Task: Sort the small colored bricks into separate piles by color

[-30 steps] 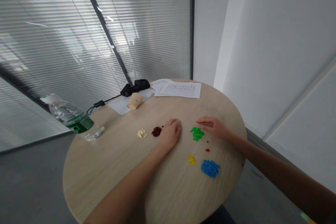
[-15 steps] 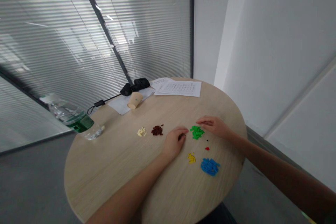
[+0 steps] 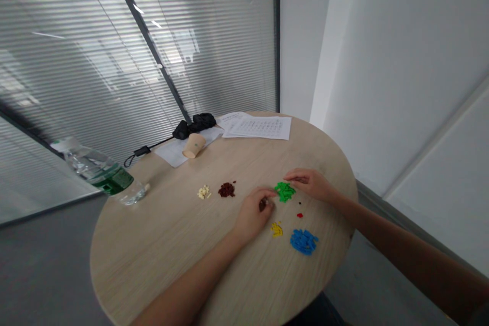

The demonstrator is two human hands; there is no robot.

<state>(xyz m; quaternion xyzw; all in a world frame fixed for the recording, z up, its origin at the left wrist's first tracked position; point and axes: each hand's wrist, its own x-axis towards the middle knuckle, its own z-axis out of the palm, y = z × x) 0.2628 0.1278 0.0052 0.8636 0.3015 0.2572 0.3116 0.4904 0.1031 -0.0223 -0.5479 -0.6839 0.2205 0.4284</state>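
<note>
On the round table, a pile of small green pieces (image 3: 284,192) lies between my two hands. My left hand (image 3: 255,214) is at its left edge, the index finger reaching to the pieces. The thumb sits a little apart from that finger, and I see nothing held between them. My right hand (image 3: 310,183) rests at the pile's upper right, fingers stretched out toward the left. Its palm side is partly hidden. Below the hands lie small yellow pieces (image 3: 277,229), a larger heap of blue pieces (image 3: 304,242) and a small red bit (image 3: 300,215).
Dark brown pieces (image 3: 226,190) and cream pieces (image 3: 204,192) form heaps left of my left hand. Farther back are a paper cup (image 3: 194,145) on its side, printed sheets (image 3: 262,127) and a black bundle (image 3: 202,122). A water bottle (image 3: 110,178) stands at the left edge.
My left hand has shifted slightly, its index finger now reaching the green pile and its thumb lower. The right hand stays about where it was. The whole view has moved a little.
</note>
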